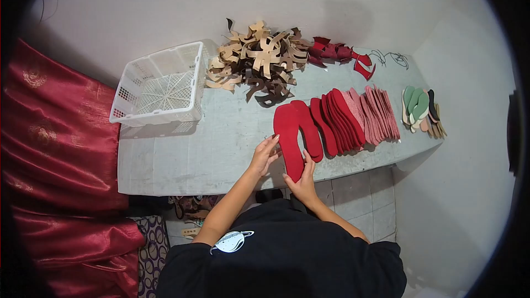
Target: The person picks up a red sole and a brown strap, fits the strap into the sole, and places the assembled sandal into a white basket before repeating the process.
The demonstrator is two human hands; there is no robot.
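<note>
A red insole [289, 138] is held between my two hands near the table's front edge, its wide end pointing away from me. My left hand [265, 155] touches its left side, fingertips against the edge. Around the narrow lower end, my right hand [303, 179] has its thumb and fingers closed. Just right of it lies another red insole [311, 132], and beyond that a leaning row of red insoles [338, 121]. Pink insoles [375, 115] continue the row to the right.
A white plastic basket [197, 85] stands at the back left. Beige and brown cut pieces [265, 58] are heaped behind the insoles, with red pieces [331, 51] beside them. Green insoles [415, 102] lie at the far right. A red curtain [66, 132] hangs at the left.
</note>
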